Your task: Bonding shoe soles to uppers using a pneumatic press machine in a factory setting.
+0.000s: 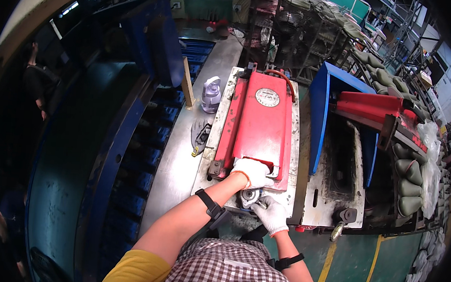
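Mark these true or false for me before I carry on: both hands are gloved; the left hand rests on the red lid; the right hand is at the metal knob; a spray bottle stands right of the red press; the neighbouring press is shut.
1. Both hands are gloved. True.
2. The left hand rests on the red lid. True.
3. The right hand is at the metal knob. True.
4. The spray bottle stands right of the press. False: left.
5. The neighbouring press is shut. False: its lid is raised.
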`<state>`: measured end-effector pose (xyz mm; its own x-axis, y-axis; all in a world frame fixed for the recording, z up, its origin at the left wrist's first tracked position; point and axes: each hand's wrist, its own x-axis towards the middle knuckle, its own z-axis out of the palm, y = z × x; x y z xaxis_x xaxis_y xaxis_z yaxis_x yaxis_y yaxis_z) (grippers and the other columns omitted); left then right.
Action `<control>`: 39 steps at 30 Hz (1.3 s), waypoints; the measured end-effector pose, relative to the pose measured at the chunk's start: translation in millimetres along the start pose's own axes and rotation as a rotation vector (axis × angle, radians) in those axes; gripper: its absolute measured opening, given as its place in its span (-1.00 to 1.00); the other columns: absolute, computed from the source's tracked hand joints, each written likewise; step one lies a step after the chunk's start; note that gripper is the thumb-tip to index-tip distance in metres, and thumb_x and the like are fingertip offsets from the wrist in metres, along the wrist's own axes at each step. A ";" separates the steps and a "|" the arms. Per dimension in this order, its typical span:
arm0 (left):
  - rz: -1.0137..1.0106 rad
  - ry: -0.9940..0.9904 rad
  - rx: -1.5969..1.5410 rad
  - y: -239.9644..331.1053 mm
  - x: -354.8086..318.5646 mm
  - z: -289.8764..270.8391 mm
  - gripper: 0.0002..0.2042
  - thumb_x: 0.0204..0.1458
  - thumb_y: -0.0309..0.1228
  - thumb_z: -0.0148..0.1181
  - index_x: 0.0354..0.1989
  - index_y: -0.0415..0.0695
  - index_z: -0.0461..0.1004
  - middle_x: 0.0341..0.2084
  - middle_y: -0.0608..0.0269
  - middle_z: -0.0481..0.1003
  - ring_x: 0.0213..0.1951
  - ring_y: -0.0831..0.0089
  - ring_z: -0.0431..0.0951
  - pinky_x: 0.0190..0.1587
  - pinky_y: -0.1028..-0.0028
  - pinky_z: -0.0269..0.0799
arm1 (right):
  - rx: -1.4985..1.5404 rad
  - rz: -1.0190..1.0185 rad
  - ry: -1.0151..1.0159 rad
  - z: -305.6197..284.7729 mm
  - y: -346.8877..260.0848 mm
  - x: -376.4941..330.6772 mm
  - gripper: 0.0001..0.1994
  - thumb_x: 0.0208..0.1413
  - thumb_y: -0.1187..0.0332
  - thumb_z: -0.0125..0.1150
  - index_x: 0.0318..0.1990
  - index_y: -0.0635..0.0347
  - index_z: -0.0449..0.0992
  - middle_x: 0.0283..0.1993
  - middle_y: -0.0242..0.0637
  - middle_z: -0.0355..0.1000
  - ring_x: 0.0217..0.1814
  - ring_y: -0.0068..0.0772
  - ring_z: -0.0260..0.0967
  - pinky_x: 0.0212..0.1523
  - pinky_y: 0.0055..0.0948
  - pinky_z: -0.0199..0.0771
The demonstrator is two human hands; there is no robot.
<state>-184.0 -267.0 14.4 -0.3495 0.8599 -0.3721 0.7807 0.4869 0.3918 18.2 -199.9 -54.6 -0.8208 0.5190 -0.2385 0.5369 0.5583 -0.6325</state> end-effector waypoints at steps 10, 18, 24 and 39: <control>0.018 -0.010 0.004 1.0 -1.2 -2.4 -0.39 0.18 0.29 0.11 0.01 0.02 0.74 -0.02 0.10 0.71 0.04 0.07 0.71 0.11 0.09 0.59 | -0.014 0.025 -0.018 0.8 1.5 0.2 -0.54 0.04 -0.09 0.49 -0.10 0.09 0.70 -0.24 -0.04 0.69 -0.14 -0.01 0.69 -0.03 -0.15 0.65; 0.015 -0.003 0.013 2.3 1.4 0.9 -0.38 0.18 0.33 0.05 -0.02 0.06 0.74 -0.05 0.13 0.72 0.02 0.14 0.72 0.09 0.12 0.58 | -0.002 0.016 -0.033 0.5 5.0 0.7 -0.52 0.07 -0.08 0.46 -0.03 0.09 0.71 -0.14 -0.03 0.70 -0.05 0.00 0.69 0.02 -0.16 0.64; 0.008 -0.008 0.009 3.2 2.5 2.6 -0.37 0.18 0.33 0.05 -0.03 0.05 0.74 -0.05 0.12 0.72 0.01 0.13 0.73 0.09 0.13 0.59 | -0.030 0.018 -0.046 -0.6 7.4 1.6 -0.51 0.08 -0.08 0.46 0.01 0.08 0.71 -0.12 -0.04 0.70 -0.04 0.00 0.69 0.04 -0.16 0.64; 0.124 0.311 0.061 9.5 -2.4 19.9 -0.54 0.20 0.16 0.17 -0.18 0.00 0.66 -0.30 0.11 0.69 -0.23 0.12 0.74 -0.15 0.10 0.62 | 0.028 0.000 -0.057 3.0 24.7 5.6 -0.51 0.09 -0.07 0.47 0.01 0.12 0.70 -0.09 -0.01 0.69 0.00 0.03 0.67 0.09 -0.13 0.62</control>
<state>-165.4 -267.5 2.3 -0.3839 0.9222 -0.0469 0.8532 0.3737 0.3638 26.3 -185.2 -73.8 -0.8310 0.4809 -0.2795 0.5318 0.5396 -0.6527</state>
